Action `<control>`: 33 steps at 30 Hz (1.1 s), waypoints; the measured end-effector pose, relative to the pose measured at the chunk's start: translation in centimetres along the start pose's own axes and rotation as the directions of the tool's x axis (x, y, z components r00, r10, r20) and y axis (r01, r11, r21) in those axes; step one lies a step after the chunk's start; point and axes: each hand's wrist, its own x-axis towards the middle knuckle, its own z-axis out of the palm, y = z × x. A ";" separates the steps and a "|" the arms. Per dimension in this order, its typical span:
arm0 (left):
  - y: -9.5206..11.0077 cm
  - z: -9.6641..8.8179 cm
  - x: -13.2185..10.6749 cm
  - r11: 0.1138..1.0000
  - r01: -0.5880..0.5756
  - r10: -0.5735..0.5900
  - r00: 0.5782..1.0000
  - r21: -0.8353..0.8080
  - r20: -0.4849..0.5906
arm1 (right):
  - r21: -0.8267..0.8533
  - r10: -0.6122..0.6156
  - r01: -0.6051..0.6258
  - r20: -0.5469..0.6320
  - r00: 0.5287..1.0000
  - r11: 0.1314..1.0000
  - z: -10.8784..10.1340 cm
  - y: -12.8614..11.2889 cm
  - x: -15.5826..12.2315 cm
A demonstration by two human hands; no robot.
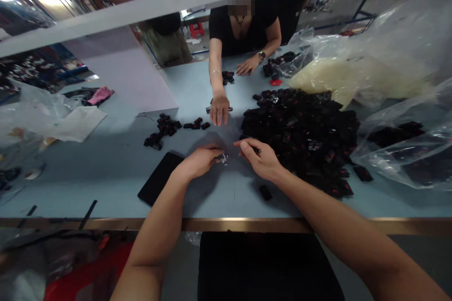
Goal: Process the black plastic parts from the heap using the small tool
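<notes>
My left hand (200, 160) pinches a small black piece with white print (223, 158) just above the pale blue table (116, 169). My right hand (259, 157) is curled beside it, fingers closed on another small black piece (255, 150). A big heap of the same black and red pieces (300, 131) lies just right of my right hand. One loose black piece (265, 192) lies on the table under my right wrist. A flat black pad (159, 178) lies left of my left forearm.
A person across the table rests one hand (219, 109) flat near small clusters of black pieces (162, 129) and the other hand (247, 67) farther back. Clear plastic bags (402, 146) hold more pieces at right. Paper and cloth (79, 120) lie at left. A brass strip (106, 222) edges the table front.
</notes>
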 end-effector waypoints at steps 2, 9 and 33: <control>0.0 0.1 0.1 1.000 0.005 -0.005 1.000 -0.026 -0.005 | -0.002 -0.010 0.010 0.004 1.000 1.000 0.0 -0.1 0.0; 1.2 0.2 0.6 0.996 0.054 -0.053 0.998 0.067 -0.025 | -0.015 -0.028 0.028 0.014 1.000 0.999 0.0 -0.3 0.0; 4.0 -3.5 -1.5 0.968 0.132 -0.134 0.991 -0.214 0.003 | -0.270 -0.369 0.370 0.057 0.928 0.889 -0.5 -1.5 -0.6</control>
